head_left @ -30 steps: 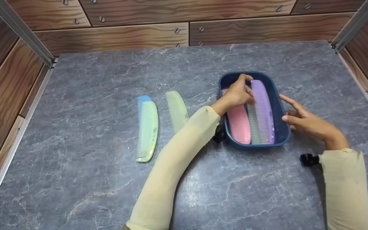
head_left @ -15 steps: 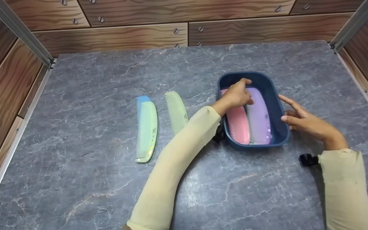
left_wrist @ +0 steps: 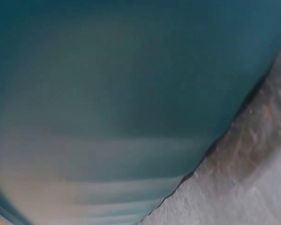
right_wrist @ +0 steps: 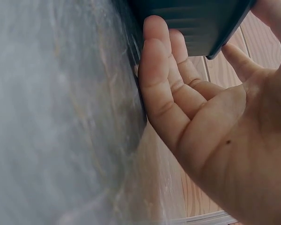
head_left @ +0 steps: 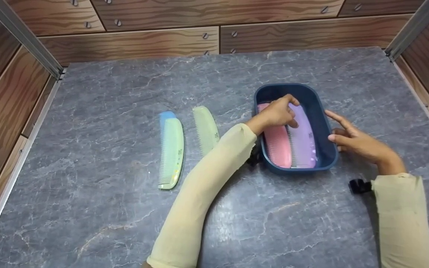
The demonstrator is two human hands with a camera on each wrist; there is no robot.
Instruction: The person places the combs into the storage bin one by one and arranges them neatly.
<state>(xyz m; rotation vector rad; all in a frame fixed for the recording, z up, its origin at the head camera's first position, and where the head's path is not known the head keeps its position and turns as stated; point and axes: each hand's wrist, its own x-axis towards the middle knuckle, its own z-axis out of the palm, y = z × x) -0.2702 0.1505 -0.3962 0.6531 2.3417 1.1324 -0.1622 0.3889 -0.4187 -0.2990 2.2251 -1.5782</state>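
A purple comb lies flat in a dark blue tub, beside a pink comb. My left hand reaches over the tub's left rim, its thumb and forefinger spread apart over the purple comb's upper part. The tub's wall fills most of the left wrist view, which hides that hand. Outside, my right hand touches the tub's right side with extended forefinger and thumb. In the right wrist view its relaxed fingers rest at the tub's wall.
Left of the tub, a pale green comb is partly covered by my left sleeve. Farther left, a light green comb overlaps a blue comb on the grey marbled table. Wood-patterned walls stand around it.
The purple comb has gone from tilted on edge to lying flat in the tub. My left hand has let it go and shifted slightly toward me; the right hand stays put.
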